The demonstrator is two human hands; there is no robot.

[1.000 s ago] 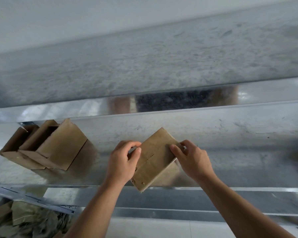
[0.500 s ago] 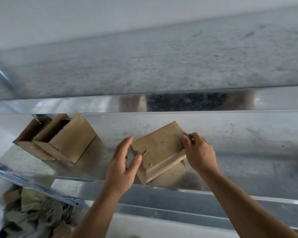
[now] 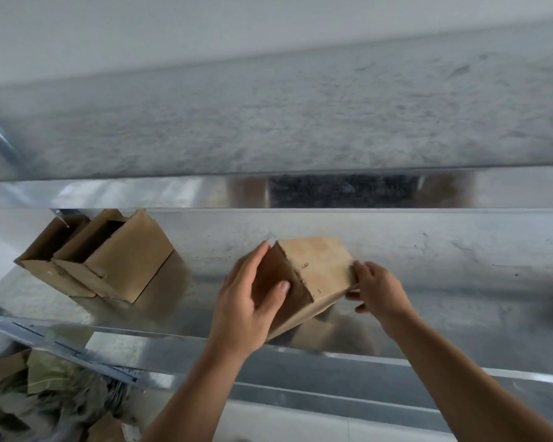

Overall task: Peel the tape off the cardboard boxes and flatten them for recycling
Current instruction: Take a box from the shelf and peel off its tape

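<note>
Panel above: grey, mottled metal panel (image 3: pixel 300 116) spanning the full width of the view, with a shiny lip along its lower edge.
Shelf: polished metal shelf (image 3: pixel 460 301) running left to right below the panel, mirroring whatever sits on it.
Scrap heap: blurred scrap heap (image 3: pixel 45 393) of brown and greenish pieces at lower left, below the shelf's front rail.
Open boxes: two open boxes (image 3: pixel 131 266) side by side at the shelf's left end, touching, mouths tipped up and toward the far left, well apart from the hands.
Box: closed cardboard box (image 3: pixel 320 266) at mid-shelf between both hands, tilted on a corner. Pale face turned up and to the right, darker face turned left, the ridge between them running from far-left to near-right. Long axis not clear from this angle. Reflection directly beneath; contact with the shelf cannot be told.
Left hand: left hand (image 3: pixel 246 301) gripping the box, thumb laid across the darker face, fingers wrapped round the far-left side.
Right hand: right hand (image 3: pixel 380 291) pinching the box's right corner, curled fingertips on top, thumb underneath.
</note>
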